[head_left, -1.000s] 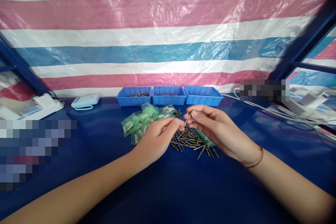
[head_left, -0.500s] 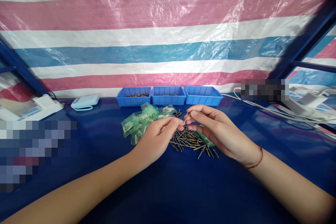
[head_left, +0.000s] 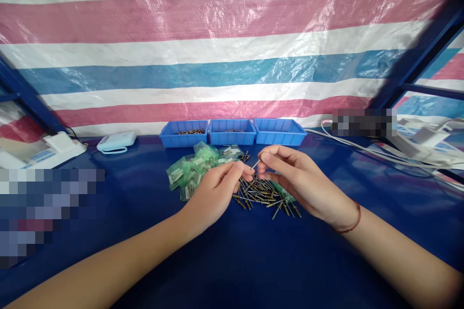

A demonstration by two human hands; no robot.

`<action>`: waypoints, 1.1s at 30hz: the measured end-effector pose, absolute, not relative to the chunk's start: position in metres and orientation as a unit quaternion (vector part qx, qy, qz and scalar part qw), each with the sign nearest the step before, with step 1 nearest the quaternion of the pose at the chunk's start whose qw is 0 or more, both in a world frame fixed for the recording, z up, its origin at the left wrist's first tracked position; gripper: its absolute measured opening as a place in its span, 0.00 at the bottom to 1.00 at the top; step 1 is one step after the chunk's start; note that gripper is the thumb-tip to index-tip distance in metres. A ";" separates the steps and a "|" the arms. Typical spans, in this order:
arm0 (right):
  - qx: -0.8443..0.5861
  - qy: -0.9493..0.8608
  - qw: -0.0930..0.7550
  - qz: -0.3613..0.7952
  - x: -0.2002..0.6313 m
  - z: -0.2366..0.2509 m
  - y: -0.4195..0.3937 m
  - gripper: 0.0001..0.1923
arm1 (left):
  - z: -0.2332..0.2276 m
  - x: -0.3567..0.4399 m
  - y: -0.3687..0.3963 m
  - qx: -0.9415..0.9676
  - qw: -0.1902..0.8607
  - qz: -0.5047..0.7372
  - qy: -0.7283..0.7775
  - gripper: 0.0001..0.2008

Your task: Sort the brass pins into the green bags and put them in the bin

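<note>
My right hand [head_left: 300, 181] pinches one thin metal rivet [head_left: 255, 163] between thumb and fingers, its tip pointing left. My left hand [head_left: 217, 188] is curled with its fingertips touching the rivet's end; what it holds inside the curl is hidden. Both hands hover just above a loose pile of dark and brass rivets [head_left: 266, 195] on the blue table [head_left: 235, 260]. A heap of small green plastic bags [head_left: 192, 169] lies to the left of the pile.
Three blue bins [head_left: 232, 131] stand in a row at the back, the left one holding small parts. A white device [head_left: 116, 142] and a scale [head_left: 47, 150] sit at the far left. White cables [head_left: 362, 147] run along the right. A striped tarp hangs behind.
The rivet in my right hand has tilted and dropped slightly toward my left fingertips. Both hands stay almost in place above the pile.
</note>
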State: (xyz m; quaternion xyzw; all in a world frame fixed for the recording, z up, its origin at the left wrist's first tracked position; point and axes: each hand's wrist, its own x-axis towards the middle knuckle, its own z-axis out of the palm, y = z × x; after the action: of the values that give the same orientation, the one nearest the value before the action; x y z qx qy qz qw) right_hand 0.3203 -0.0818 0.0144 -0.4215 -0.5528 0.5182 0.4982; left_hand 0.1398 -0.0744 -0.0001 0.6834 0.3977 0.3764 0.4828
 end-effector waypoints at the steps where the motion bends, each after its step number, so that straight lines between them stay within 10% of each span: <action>1: -0.424 -0.559 0.499 0.508 0.320 0.015 -0.082 0.12 | 0.000 0.140 -0.074 0.684 0.482 0.377 0.398 0.20; 20: -0.458 -0.647 0.528 0.303 0.330 0.029 -0.086 0.11 | 0.008 0.138 -0.039 0.779 0.318 0.401 0.363 0.11; 24: -0.521 -0.722 0.394 0.228 0.348 0.024 -0.071 0.10 | 0.027 0.144 0.023 0.777 0.163 0.405 0.453 0.10; 33: -0.507 -0.849 0.150 0.022 0.345 -0.018 -0.053 0.13 | 0.010 0.143 0.006 0.796 0.168 0.327 0.480 0.16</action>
State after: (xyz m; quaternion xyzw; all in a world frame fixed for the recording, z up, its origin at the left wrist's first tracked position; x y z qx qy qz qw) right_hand 0.3448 -0.0530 -0.0181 -0.5068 -0.8487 0.0215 0.1497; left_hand 0.1428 0.0062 0.0100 0.7963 0.4803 0.3271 0.1679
